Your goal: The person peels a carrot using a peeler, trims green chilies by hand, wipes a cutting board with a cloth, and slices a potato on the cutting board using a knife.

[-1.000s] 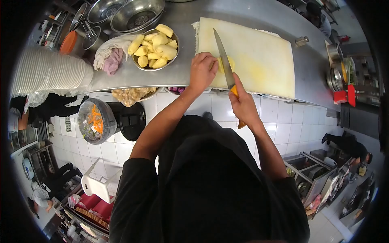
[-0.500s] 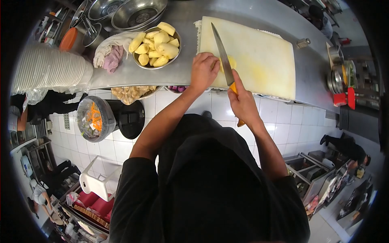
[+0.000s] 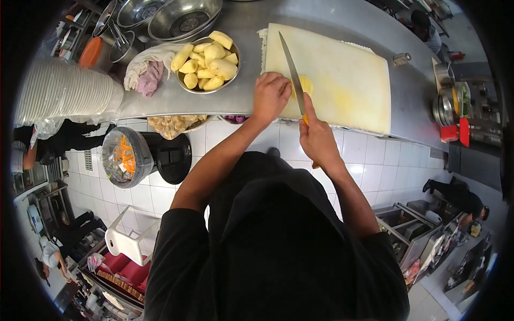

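My right hand (image 3: 319, 140) grips a long knife (image 3: 293, 67) by its yellow-orange handle, the blade pointing away from me over the white cutting board (image 3: 348, 69). My left hand (image 3: 271, 96) is closed with bent fingertips right beside the blade, at the board's near left corner. It steadies a peeled potato that the fingers mostly hide. Pale yellow potato slices (image 3: 307, 85) lie against the other side of the blade. Left of the board, a metal bowl (image 3: 205, 91) is heaped with peeled potatoes (image 3: 214, 52).
Crumpled cloths (image 3: 150, 75) and metal basins (image 3: 184, 21) stand on the steel counter (image 3: 155, 107). Wrapped white containers (image 3: 69, 91) are stacked at the left. Below stands a lined bin (image 3: 128, 158) with peelings. A small metal shaker (image 3: 401, 58) is right of the board. Other people are around the edges.
More of the yellow slices shows to the right of the blade. My right hand has shifted slightly along the handle side, and the knife is a little more upright in view. My left hand stays nearly in place.
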A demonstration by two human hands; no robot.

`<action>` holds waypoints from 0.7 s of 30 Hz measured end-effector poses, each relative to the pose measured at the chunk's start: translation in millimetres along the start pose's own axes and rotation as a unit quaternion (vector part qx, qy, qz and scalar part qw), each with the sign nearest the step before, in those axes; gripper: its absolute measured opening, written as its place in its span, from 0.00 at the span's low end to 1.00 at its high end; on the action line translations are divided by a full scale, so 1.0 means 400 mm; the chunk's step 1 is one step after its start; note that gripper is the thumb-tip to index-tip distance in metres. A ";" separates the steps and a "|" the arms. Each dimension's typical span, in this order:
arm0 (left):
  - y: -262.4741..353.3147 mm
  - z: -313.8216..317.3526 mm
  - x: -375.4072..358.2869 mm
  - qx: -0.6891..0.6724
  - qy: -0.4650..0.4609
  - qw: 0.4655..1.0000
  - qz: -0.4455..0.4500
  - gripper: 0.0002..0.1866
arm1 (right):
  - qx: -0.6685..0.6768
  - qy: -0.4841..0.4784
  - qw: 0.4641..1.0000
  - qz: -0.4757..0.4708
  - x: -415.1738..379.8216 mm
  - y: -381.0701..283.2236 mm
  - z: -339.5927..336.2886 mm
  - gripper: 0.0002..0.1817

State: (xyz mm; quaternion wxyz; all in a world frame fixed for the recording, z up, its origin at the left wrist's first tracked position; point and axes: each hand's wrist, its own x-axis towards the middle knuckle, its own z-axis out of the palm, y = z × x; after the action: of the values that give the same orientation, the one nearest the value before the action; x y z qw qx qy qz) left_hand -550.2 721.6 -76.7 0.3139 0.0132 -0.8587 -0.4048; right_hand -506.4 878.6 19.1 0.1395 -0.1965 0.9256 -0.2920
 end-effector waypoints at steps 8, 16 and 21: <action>-0.006 0.005 0.001 -0.002 0.003 1.000 0.010 0.04 | 0.018 -0.039 0.998 0.047 0.047 0.000 0.014 0.36; -0.002 0.001 0.000 -0.012 0.008 1.000 0.001 0.03 | 0.036 0.010 0.999 0.007 0.038 0.021 0.017 0.36; -0.005 0.003 -0.001 -0.013 0.009 1.000 0.001 0.03 | 0.034 0.019 0.999 0.007 0.030 0.016 0.008 0.35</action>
State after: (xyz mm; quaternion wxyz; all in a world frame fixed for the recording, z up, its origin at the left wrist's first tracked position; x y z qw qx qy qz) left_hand -551.0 721.0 -78.9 0.3219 0.0118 -0.8505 -0.4158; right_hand -517.7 876.7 10.9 0.1303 -0.1800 0.9190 -0.3257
